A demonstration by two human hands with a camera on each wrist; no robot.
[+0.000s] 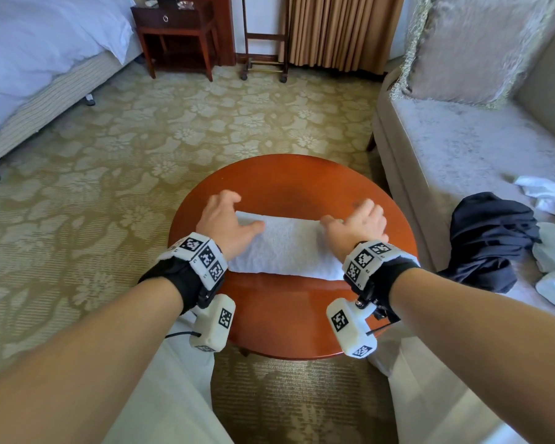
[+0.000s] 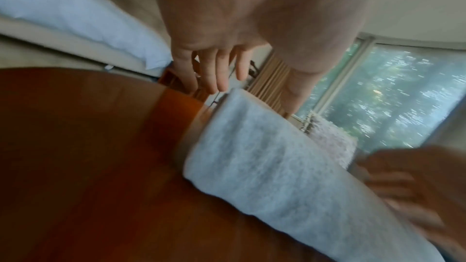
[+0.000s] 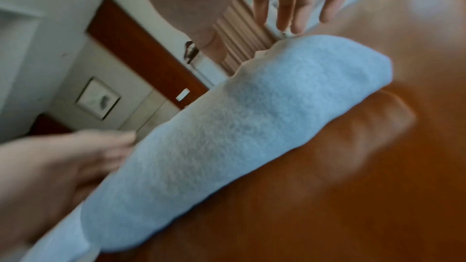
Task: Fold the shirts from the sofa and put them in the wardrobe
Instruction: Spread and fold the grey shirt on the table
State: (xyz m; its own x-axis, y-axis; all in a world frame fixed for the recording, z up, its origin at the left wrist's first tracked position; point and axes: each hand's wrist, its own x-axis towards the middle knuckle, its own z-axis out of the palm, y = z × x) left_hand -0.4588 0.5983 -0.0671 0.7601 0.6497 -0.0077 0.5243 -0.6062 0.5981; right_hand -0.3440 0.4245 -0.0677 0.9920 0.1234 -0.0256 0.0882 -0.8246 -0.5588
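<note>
A white folded shirt [image 1: 285, 248] lies across the round wooden table [image 1: 289, 184]. My left hand [image 1: 225, 219] is at its left end, fingers spread and straight, thumb resting on the cloth. My right hand [image 1: 356, 222] is over its right end, fingers loose and straight. In the left wrist view my left hand [image 2: 214, 75] hangs over the far edge of the shirt [image 2: 264, 166]. The right wrist view shows my right hand [image 3: 295, 7] just above the shirt [image 3: 227, 127]. A dark navy shirt [image 1: 491, 238] lies crumpled on the sofa [image 1: 446, 149].
White garments [image 1: 548, 197] lie on the sofa seat beyond the dark shirt, and a fringed cushion [image 1: 474, 49] leans at its back. A bed [image 1: 29, 59] stands at the left, a dark nightstand [image 1: 177, 30] and curtains at the far wall. Patterned carpet lies between.
</note>
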